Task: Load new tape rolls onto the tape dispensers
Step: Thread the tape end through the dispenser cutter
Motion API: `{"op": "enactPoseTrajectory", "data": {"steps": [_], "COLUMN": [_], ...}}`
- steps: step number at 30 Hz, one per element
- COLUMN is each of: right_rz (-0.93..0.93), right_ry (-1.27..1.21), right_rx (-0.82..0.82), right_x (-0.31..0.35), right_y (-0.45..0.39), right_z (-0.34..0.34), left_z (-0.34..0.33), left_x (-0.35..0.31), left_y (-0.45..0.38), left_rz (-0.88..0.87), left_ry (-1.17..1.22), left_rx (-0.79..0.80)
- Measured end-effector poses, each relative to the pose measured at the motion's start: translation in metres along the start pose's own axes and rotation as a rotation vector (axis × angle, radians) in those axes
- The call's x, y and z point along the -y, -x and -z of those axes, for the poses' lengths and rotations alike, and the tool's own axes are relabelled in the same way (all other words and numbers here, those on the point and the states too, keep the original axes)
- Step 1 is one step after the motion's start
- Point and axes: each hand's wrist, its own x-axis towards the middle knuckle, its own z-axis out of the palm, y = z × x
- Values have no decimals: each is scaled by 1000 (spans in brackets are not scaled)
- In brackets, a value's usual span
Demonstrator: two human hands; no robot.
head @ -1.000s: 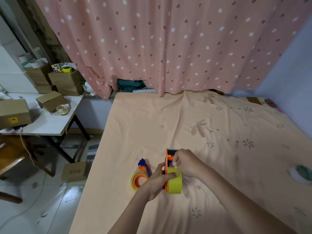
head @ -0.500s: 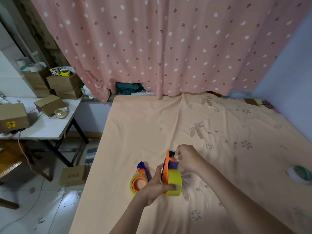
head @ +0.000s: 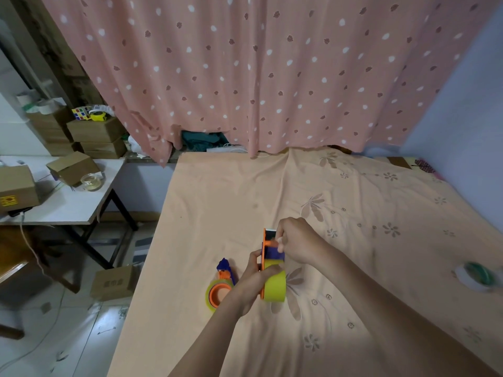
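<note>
An orange and purple tape dispenser (head: 268, 247) stands upright on the peach bed sheet (head: 245, 191), with a yellow tape roll (head: 276, 288) mounted at its near end. My left hand (head: 251, 284) grips the roll and the dispenser's side. My right hand (head: 295, 242) pinches at the dispenser's purple front part, near the cutter end; its fingertips are hidden. A second dispenser (head: 221, 285) with a yellow roll lies flat on the sheet just to the left.
A green tape roll (head: 479, 276) lies on the sheet at the far right. A white side table (head: 70, 205) with cardboard boxes and a glass jar (head: 92, 182) stands left of the bed. A small box (head: 113, 281) sits on the floor. A pink curtain hangs behind.
My right hand has moved forward along the dispenser from the roll toward the cutter end. My left hand keeps its hold on the roll. The camera has tilted slightly.
</note>
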Motion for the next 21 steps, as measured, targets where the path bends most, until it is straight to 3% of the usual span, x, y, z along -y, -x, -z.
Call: {"op": "enactPoseTrajectory", "data": {"steps": [8,16,21], "right_rz": [-58,-93,-144], "right_ry": [11,-63,-187], "right_rx": [-112,-10,1], "right_x": [-12,-12,-15], "right_y": [-20,-30,-38], "right_z": [19,34,33], "left_z": [9,13,15], "left_x": [13,22,20], "left_y": [8,9,7], "left_rz": [-26,-23,-4], "left_ry": [-120,-90,63], "left_rx": [57,152,190]}}
